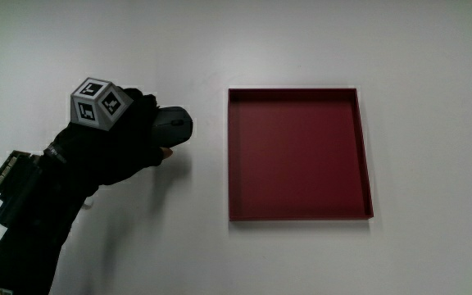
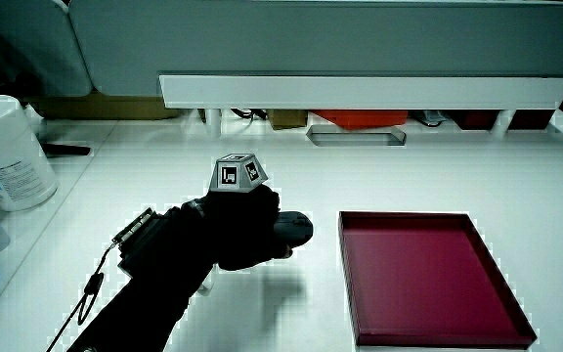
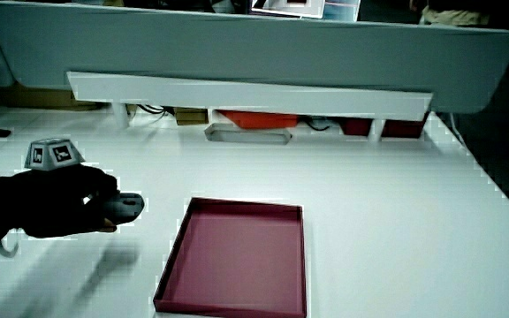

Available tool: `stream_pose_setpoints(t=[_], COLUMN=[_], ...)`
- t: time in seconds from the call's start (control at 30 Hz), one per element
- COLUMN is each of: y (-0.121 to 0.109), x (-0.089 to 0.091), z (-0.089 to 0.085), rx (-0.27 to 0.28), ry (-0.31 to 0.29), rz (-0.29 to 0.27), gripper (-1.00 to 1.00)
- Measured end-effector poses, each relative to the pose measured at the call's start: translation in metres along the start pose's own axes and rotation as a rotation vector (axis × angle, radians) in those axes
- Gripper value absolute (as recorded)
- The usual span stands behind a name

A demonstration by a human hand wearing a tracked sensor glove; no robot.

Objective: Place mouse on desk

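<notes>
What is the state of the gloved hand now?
Black gloved hand: closed on the dark grey computer mouse, beside the red square tray.

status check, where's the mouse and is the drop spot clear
Hand shut on mouse, held above the table beside the red tray. Tray holds nothing. Nothing seen on the table under the mouse.

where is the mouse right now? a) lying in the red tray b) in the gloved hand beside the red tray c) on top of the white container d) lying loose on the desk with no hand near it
b: the hand has its grip closed around the dark mouse, beside the red tray, whose inside is bare; both side views show the same.
</notes>
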Motion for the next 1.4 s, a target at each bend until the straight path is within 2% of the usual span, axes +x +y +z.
stream_pose_setpoints(t=[0.17, 0.23, 0.33, 0.43, 0.5, 0.57, 0.6, 0.87, 1.07, 1.27, 1.3, 1.33, 1.37, 1.4], y=[0.008, 0.009, 0.012, 0.017, 0.018, 0.022, 0.021, 0.023, 0.025, 0.017, 0.013, 0.005, -0.001, -0.008], x=[-0.019, -0.024, -0.032, -0.04, -0.044, -0.05, -0.049, -0.055, -0.056, -0.063, -0.066, -0.062, -0.06, -0.056], z=[-0.013, -0.016, -0.021, -0.028, -0.032, -0.038, -0.038, -0.046, -0.049, -0.051, -0.051, -0.044, -0.04, -0.035], rx=[-0.036, -0.031, -0.058, -0.067, -0.097, -0.108, -0.098, -0.124, -0.119, -0.136, -0.113, -0.103, -0.065, -0.065], ry=[-0.016, -0.001, -0.023, -0.012, -0.027, -0.029, -0.026, -0.034, -0.026, -0.059, -0.085, -0.087, -0.07, -0.075], rz=[0.049, 0.066, 0.098, 0.115, 0.144, 0.145, 0.151, 0.179, 0.165, 0.177, 0.178, 0.174, 0.147, 0.157], gripper=[0.0, 0.0, 0.0, 0.0, 0.0, 0.0, 0.0, 0.0, 0.0, -0.43, -0.5, -0.57, -0.64, -0.71])
